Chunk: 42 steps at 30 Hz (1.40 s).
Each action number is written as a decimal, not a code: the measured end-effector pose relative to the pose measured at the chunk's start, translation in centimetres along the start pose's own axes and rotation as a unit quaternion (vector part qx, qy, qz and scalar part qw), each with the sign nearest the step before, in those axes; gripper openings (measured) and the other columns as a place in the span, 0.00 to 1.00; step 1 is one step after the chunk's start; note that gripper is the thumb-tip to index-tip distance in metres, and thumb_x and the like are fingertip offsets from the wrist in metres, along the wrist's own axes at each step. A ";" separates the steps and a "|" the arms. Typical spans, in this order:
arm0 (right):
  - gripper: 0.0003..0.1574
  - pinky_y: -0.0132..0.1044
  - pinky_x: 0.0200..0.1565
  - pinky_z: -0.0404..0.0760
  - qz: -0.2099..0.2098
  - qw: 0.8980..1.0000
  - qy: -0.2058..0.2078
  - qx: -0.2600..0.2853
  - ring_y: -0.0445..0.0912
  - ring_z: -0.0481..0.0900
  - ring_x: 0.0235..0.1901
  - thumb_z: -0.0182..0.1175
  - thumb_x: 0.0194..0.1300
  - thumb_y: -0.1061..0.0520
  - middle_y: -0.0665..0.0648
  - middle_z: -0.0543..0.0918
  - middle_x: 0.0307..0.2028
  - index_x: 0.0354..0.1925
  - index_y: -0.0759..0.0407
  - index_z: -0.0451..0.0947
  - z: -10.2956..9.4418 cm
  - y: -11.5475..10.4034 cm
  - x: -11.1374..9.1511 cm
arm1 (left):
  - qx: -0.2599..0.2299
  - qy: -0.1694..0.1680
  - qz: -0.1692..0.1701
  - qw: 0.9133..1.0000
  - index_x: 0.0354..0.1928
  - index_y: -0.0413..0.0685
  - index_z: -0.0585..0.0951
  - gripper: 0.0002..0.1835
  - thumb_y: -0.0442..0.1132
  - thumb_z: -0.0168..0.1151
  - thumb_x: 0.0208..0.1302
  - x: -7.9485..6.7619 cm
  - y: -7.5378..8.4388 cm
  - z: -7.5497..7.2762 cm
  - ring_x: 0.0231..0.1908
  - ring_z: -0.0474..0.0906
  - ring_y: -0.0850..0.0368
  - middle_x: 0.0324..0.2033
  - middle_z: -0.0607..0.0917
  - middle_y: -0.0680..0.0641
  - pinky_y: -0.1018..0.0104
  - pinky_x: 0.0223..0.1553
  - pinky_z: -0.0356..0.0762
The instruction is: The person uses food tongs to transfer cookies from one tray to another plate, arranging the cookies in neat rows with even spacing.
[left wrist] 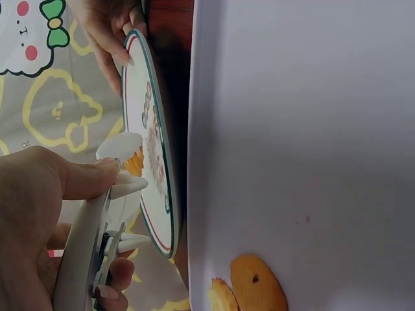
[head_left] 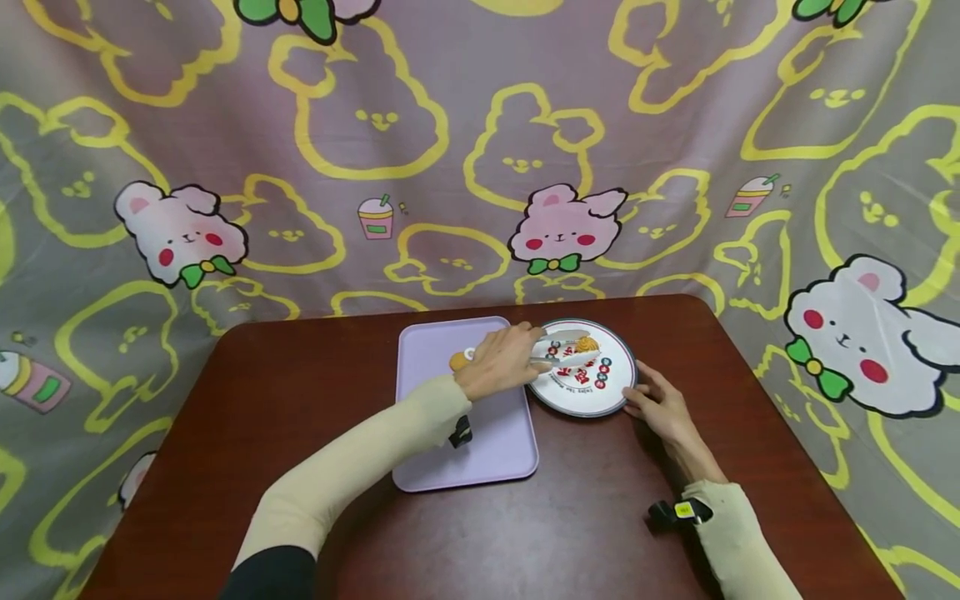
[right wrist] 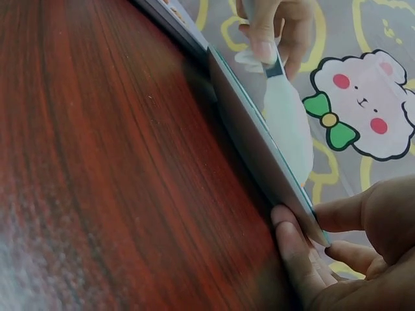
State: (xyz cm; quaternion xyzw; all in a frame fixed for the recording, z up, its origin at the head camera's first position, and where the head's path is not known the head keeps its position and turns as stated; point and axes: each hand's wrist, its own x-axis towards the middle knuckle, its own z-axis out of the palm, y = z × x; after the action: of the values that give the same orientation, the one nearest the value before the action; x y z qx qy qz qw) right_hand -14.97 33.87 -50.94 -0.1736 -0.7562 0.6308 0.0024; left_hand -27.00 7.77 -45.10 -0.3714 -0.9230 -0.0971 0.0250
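Observation:
My left hand [head_left: 501,358] grips a pair of tongs [head_left: 577,360] with pale, spatula-like ends. The ends reach over a round white plate [head_left: 557,397] with a dark rim and red print. A small golden piece of food [head_left: 588,344] lies at the tong ends; whether they pinch it I cannot tell. My right hand [head_left: 663,408] holds the plate's right edge, and in the right wrist view the thumb is above the rim with fingers [right wrist: 295,246] below. Brown baked pieces [left wrist: 256,285] lie on the lilac tray [head_left: 472,462], mostly hidden by my left hand in the head view.
The tray stands directly left of the plate, its raised edge close to the plate's rim. Both are on a dark brown wooden table [head_left: 592,517]. Behind the table hangs a patterned curtain [head_left: 450,200] with cartoon rabbits.

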 end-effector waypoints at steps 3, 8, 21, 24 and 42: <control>0.45 0.26 0.42 0.86 -0.003 1.000 -0.003 0.009 0.29 0.82 0.35 0.60 0.75 0.63 0.49 0.79 0.40 0.82 0.57 0.53 0.1 0.0 0.0 | 0.007 0.002 0.004 1.000 0.69 0.49 0.78 0.35 0.60 0.70 0.65 0.4 0.2 0.3 0.33 0.77 0.59 0.42 0.83 0.50 0.65 0.27 0.76; 0.46 0.26 0.43 0.86 -0.007 1.000 -0.007 0.014 0.29 0.82 0.35 0.59 0.75 0.64 0.46 0.80 0.39 0.83 0.56 0.52 0.1 0.0 0.1 | 0.007 0.002 0.010 1.000 0.69 0.48 0.78 0.35 0.59 0.69 0.66 0.8 0.5 0.6 0.32 0.75 0.59 0.41 0.82 0.51 0.66 0.25 0.73; 0.45 0.27 0.44 0.86 -0.005 1.000 -0.010 0.015 0.30 0.83 0.35 0.60 0.75 0.64 0.45 0.80 0.39 0.82 0.56 0.54 -0.1 0.2 0.2 | -0.004 -0.002 0.008 1.000 0.69 0.51 0.79 0.33 0.57 0.69 0.67 1.4 0.7 1.2 0.33 0.76 0.59 0.41 0.81 0.50 0.65 0.25 0.74; 0.45 0.27 0.43 0.86 -0.006 1.000 -0.011 0.017 0.30 0.83 0.35 0.60 0.75 0.63 0.46 0.80 0.39 0.82 0.57 0.53 -0.2 0.2 0.2 | -0.004 -0.001 0.009 1.000 0.69 0.51 0.78 0.33 0.58 0.69 0.67 1.6 0.7 1.3 0.33 0.76 0.59 0.40 0.80 0.50 0.65 0.25 0.74; 0.45 0.28 0.42 0.86 0.014 1.000 -0.005 0.020 0.31 0.84 0.36 0.60 0.75 0.64 0.55 0.79 0.47 0.82 0.57 0.53 -0.4 0.1 0.3 | -0.020 -0.011 -0.006 1.000 0.70 0.48 0.77 0.36 0.61 0.69 0.66 1.5 1.1 1.3 0.38 0.79 0.56 0.44 0.81 0.48 0.61 0.30 0.79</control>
State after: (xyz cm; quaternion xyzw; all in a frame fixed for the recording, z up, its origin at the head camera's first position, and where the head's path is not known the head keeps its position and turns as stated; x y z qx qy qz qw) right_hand -15.11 34.37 -51.02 -0.1809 -0.7409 0.6468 -0.0062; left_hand -27.26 9.85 -45.97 -0.3670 -0.9235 -0.1116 0.0069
